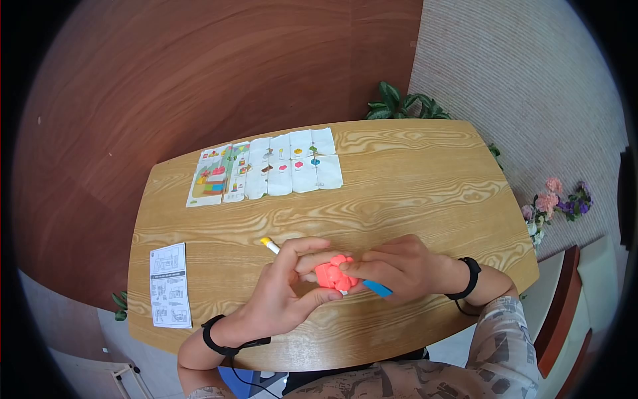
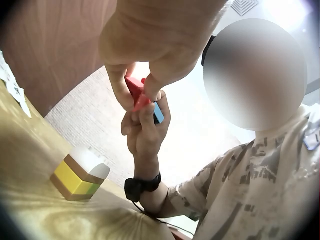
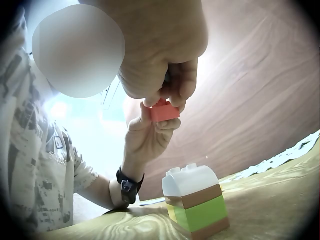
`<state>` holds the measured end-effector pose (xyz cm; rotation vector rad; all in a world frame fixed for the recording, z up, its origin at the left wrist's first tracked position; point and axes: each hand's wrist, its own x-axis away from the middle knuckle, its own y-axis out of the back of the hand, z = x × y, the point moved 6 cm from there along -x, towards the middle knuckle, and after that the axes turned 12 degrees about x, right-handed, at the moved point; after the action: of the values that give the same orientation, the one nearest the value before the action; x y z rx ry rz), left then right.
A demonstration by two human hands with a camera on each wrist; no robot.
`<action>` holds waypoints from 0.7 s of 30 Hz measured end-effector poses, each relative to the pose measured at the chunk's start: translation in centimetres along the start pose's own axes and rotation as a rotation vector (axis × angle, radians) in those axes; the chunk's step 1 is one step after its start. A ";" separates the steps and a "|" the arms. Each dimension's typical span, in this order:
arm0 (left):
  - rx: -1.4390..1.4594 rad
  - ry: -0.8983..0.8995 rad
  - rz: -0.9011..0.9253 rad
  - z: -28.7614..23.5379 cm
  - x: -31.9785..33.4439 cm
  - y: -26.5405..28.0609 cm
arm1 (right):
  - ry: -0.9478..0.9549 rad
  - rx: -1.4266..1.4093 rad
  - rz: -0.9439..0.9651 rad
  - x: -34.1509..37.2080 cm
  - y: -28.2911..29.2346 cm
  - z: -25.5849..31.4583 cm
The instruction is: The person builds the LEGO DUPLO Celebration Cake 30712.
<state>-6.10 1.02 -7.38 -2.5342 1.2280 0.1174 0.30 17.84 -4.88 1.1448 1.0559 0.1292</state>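
Over wooden tabletop (image 1: 425,179): holding small pieces aloft

Has a creased picture sheet (image 1: 286,163) spread flat toward the far side, perhaps for easy viewing, and a smaller printed sheet (image 1: 170,286) flat at left. Brings left hand (image 1: 279,299) and right hand (image 1: 402,269) together above the near side, both closed on something. Has a block stack (image 3: 197,202) upright on the tabletop, white part uppermost, base down probably for stability. Grips a coral flower-shaped piece (image 1: 340,271) in the left hand, apparently to brace it against the right fingertips. Grasps a blue piece (image 1: 377,288) in the right hand, seemingly tucked aside to free the fingertips. Has a yellow-tipped white stick (image 1: 270,245) beside the left hand, partly hidden; cannot tell its support.
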 end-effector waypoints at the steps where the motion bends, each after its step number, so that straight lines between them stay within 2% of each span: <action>1: -0.049 0.014 0.016 0.0 -0.1 0.0 | -0.002 -0.009 0.005 0.0 -0.1 0.0; 3: -0.146 0.041 0.048 -0.2 -0.2 0.2 | 0.001 -0.015 0.023 0.0 -0.1 -0.1; 8: -0.519 -0.031 0.138 -1.5 -0.7 -0.3 | 0.034 0.054 0.008 -0.1 -0.5 0.3; 11: -0.700 -0.114 0.122 -2.8 -1.0 0.2 | -0.184 -0.045 0.122 -0.5 -0.9 -0.2; 14: -0.868 -0.112 0.063 -3.6 -1.0 0.9 | -0.255 -0.072 0.113 -0.2 -1.8 -0.9; 17: -1.026 -0.107 0.057 -3.8 -1.0 1.3 | -0.257 -0.009 0.277 -0.6 -2.7 -0.7; 21: -1.141 -0.064 0.106 -3.1 -1.0 1.2 | -0.184 0.059 0.373 -0.1 -4.1 -0.7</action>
<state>-7.92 0.06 -4.51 -3.2789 1.5343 1.2214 -1.89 16.41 -8.05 1.3720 0.6807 0.2820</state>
